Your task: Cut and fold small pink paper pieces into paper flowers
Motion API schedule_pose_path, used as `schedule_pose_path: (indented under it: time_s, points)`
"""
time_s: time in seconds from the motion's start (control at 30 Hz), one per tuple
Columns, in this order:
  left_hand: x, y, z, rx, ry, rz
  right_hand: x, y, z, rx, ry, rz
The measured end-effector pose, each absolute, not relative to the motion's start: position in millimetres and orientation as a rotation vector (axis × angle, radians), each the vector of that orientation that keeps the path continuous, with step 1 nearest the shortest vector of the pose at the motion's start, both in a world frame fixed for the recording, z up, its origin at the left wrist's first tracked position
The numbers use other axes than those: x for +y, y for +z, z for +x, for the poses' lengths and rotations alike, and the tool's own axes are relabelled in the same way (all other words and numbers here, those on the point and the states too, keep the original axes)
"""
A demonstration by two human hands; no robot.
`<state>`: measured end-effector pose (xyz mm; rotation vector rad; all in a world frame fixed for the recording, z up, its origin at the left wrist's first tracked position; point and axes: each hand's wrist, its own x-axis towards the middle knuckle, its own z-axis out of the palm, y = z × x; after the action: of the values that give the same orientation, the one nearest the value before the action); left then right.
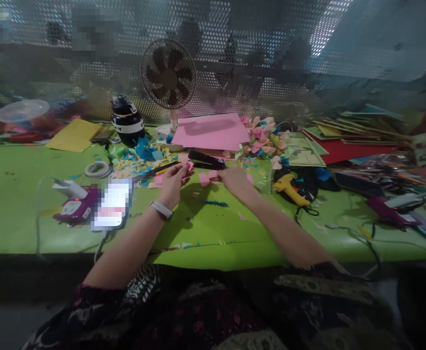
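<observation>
My left hand (174, 183), with a white band on its wrist, is closed in a pinch on a small pink paper piece (188, 166). To its right, my right hand (233, 181) is curled, fingers together. Its fingertips meet the edge of another pink paper scrap (213, 175) on the table. A second pink scrap (204, 180) lies between the hands. Just beyond them rests a black stapler (207, 159). On the near side is a twisted dark blue strip (216, 203). A pair of black-handled scissors or a similar dark tool (163, 168) lies behind my left hand, partly hidden.
Colored scraps (143, 153) and a pile of paper petals (265, 136) lie behind, near pink sheets (213, 131), a fan (169, 75) and a black bottle (127, 121). A yellow glue gun (291, 188) is right. A lit phone (112, 204) and white tape roll (98, 169) are left.
</observation>
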<state>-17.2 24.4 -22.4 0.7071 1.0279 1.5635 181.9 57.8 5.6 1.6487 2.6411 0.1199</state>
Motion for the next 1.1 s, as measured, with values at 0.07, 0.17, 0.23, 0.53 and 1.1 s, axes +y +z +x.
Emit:
schedule_pose_path:
  time_s: [0.07, 0.17, 0.23, 0.53, 1.1]
  points:
    - [23.8, -23.1, -16.7, 1.022, 1.551, 0.723, 60.0, 6.7, 186.9, 2.577, 0.169, 1.712]
    - [23.1, -24.3, -16.4, 1.036, 1.524, 0.755, 64.7, 6.4, 192.3, 2.554, 0.181, 1.752]
    - [22.9, -24.9, -16.5, 1.042, 1.511, 0.770, 67.4, 4.9, 195.0, 2.583, 0.177, 1.747]
    - [22.1, -30.2, -14.3, 1.096, 1.414, 1.007, 65.0, -7.1, 188.5, 2.916, 0.145, 1.744]
    - [34.9, -37.2, -17.5, 1.053, 1.412, 1.156, 88.7, -11.8, 171.3, 3.242, -0.073, 1.633]
